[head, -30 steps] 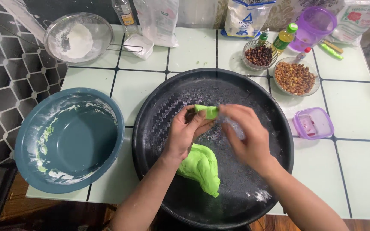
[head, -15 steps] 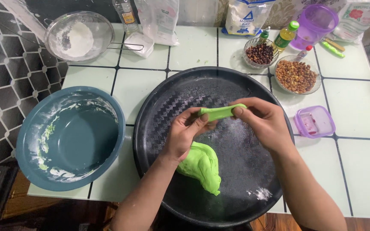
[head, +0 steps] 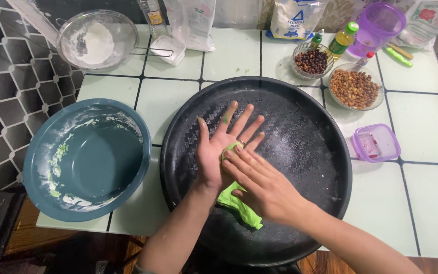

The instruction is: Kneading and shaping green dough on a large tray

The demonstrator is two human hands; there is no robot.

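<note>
- A small piece of green dough (head: 230,148) is pressed between the two palms, held over the big black tray (head: 300,116); only its pale green edge is seen between the hands.
- The left hand (head: 219,152) is held flat with the palm up and the fingers spread; nothing is pinched.
- The right hand (head: 262,185) is laid flat on top, fingers straight and close together, so the piece is sandwiched rather than gripped.
- A larger lump of green dough (head: 239,209) is left on the tray, just under the right hand.
- Mixing is judged finished: the blue bowl (head: 84,157) on the worktop (head: 422,132) is emptied, with only smears left inside.
- Shaping is judged barely begun: no finished pieces are seen on the tray.
- The two glass bowls of beans (head: 311,61) and nuts (head: 355,88) look untouched.
</note>
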